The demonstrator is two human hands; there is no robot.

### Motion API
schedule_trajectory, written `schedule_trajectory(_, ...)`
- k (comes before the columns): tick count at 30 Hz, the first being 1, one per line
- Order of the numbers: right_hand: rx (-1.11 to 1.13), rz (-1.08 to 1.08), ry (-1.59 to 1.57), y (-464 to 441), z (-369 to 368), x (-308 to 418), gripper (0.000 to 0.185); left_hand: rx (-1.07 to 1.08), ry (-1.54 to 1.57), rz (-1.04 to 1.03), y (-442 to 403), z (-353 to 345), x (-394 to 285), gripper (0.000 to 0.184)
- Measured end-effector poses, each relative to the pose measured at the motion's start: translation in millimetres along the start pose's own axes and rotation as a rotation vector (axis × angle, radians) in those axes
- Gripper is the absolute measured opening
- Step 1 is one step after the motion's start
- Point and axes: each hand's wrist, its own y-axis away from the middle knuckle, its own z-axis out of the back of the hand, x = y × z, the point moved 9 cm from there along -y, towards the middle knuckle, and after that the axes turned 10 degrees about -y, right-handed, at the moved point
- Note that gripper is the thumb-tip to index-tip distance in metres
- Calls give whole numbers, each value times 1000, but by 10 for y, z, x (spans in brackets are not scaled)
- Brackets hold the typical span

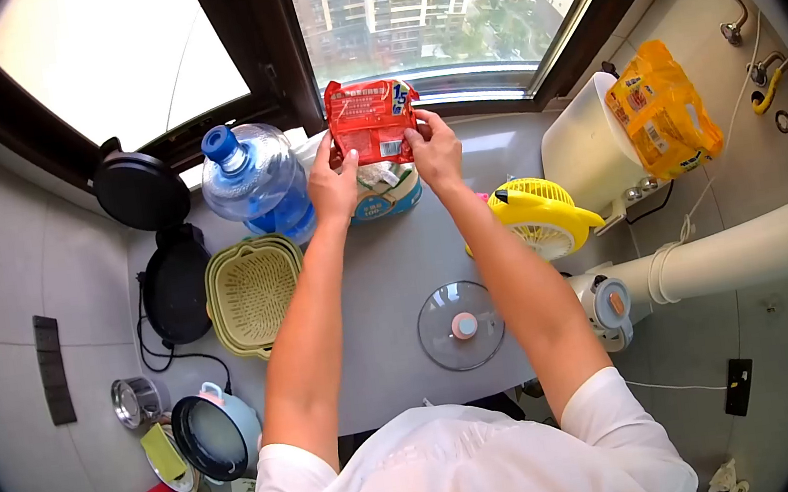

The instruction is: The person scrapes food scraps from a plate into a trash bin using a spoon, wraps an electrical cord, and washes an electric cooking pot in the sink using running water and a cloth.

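Observation:
Between my two hands is a red plastic food packet [366,117] with white print, a barcode and a large "15" in its corner. It is held up in front of the window, above the back of the counter. My left hand [334,182] grips its lower left corner, thumb on the face. On the lower right side, my right hand [436,147] pinches the edge the same way. Just below and behind the packet stands a blue and white package [388,197], partly covered by it. A large blue-capped water bottle [259,184] is left of my left hand.
Nested green colander baskets [255,297], an open black electric pan [176,290] and a blue pot [218,435] lie left. A glass lid [445,343] rests mid-counter. Right are a yellow fan [543,218], a white kettle [608,308] and a yellow packet [663,115] on a white appliance [588,143].

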Motion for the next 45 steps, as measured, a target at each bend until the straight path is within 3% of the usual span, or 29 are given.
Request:
schedule_trajectory(5,-26,76,14,-49,-122,-210,40,22,-238,-45,-184,-68,360,59)
schedule_trajectory(6,-6,65,156,-69,-160,-268,42,48,-319,-69,-193,-85,371,61)
schedule_trajectory(10,8,-76,121,-72,-126,-496,46,-19,-289,-60,-120,-72,367,64)
schedule_trajectory(15,-74,47,202,58,-38,-458,57,12,-326,-11,78,23,235,67)
schedule_trajectory(19,-98,148,227,149,21,-387,60,-72,-363,-180,217,86,154,68)
schedule_trajectory(22,-35,123,238,212,35,-427,63,-47,-364,-159,318,57,201,69)
schedule_trajectory(26,102,-55,191,326,-17,-594,69,112,-131,118,523,-120,376,68)
schedule_trajectory(30,22,-105,249,449,79,-633,74,-13,-243,80,648,-69,467,72)
schedule_trajectory(33,-49,-108,263,471,159,-658,74,-45,-343,75,717,-29,493,72)
schedule_trajectory(40,-91,191,256,853,198,-165,66,-27,-265,98,1070,-13,377,62)
schedule_trajectory(45,21,187,167,1335,198,-7,58,85,-252,157,1573,-43,530,60)
